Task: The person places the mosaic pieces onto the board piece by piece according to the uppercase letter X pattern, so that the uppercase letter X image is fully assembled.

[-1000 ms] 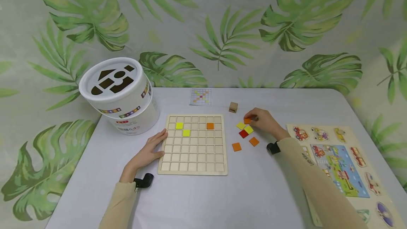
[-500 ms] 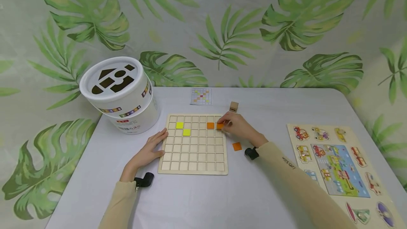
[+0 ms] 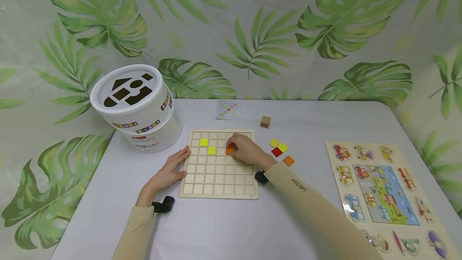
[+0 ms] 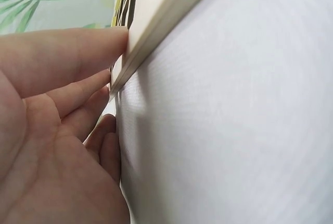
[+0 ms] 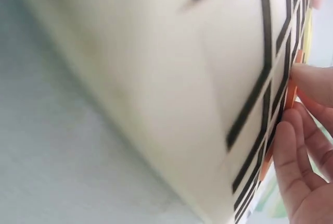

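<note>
A wooden grid board [image 3: 219, 194] lies flat on the white table. Two yellow tiles, one of them this yellow tile [image 3: 203, 142], sit in its upper left squares. My right hand [image 3: 249, 149] pinches an orange tile [image 3: 229, 151] at the board's upper right part; the right wrist view shows thumb and fingers on that tile [image 5: 292, 92]. Another orange tile [image 5: 266, 164] lies on the board there, hidden by the hand in the head view. My left hand [image 3: 166, 173] touches the board's left edge, its fingers fairly straight; the left wrist view shows fingertips against the wooden rim [image 4: 151, 31].
Right of the board lie loose tiles: yellow [image 3: 273, 143], red [image 3: 276, 152] and orange [image 3: 288, 160]. A pattern card [image 3: 228, 110] and a small wooden block [image 3: 265, 122] stand behind. A white bucket [image 3: 151, 139] is at left, a picture puzzle [image 3: 388, 193] at right.
My right hand has carried an orange tile from the loose pile leftward onto the grid board. My left hand has stayed at the board's left edge.
</note>
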{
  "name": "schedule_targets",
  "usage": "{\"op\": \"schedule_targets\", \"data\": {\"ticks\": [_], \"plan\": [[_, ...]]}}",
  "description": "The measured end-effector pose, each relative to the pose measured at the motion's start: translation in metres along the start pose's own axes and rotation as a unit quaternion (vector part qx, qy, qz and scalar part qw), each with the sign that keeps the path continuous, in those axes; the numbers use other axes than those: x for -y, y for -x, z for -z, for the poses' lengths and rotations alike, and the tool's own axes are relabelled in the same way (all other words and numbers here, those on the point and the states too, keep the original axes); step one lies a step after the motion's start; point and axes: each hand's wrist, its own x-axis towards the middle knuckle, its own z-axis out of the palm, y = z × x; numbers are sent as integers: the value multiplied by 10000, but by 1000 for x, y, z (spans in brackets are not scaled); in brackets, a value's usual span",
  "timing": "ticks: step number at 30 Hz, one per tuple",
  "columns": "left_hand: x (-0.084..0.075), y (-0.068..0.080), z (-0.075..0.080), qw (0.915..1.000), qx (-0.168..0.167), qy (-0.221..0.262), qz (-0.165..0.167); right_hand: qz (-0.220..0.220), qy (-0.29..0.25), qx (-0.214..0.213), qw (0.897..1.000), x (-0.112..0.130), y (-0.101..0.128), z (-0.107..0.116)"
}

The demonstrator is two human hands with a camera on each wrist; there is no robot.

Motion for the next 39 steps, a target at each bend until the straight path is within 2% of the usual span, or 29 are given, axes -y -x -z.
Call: {"op": "schedule_targets", "data": {"ticks": [4, 8, 12, 18, 26, 32, 33, 39], "plan": [[-1, 1, 0, 10000, -7, 13, -9, 117, -154, -56, 9998, -4, 4, 2], [-1, 0, 0, 10000, -3, 52, -43, 69, -506, -291, 9983, -14, 16, 16], [-1, 1, -1, 10000, -38, 64, -28, -204, -773, -546, 9953, -30, 39, 40], [-1, 2, 0, 10000, -71, 60, 10, -721, -809, -703, 9916, -60, 77, 65], [-1, 3, 1, 9999, -71, 95, -28, -681, -506, -494, 9952, -82, 100, 64], [-2, 1, 0, 9999, -70, 68, -35, -654, -314, -519, 9960, -83, 100, 61], [-6, 2, 0, 9999, -73, 73, -27, -675, -285, -501, 9961, -83, 99, 61], [-5, 1, 0, 10000, -55, 32, 40, -741, 21, -313, 9968, -83, 96, 57]]}}
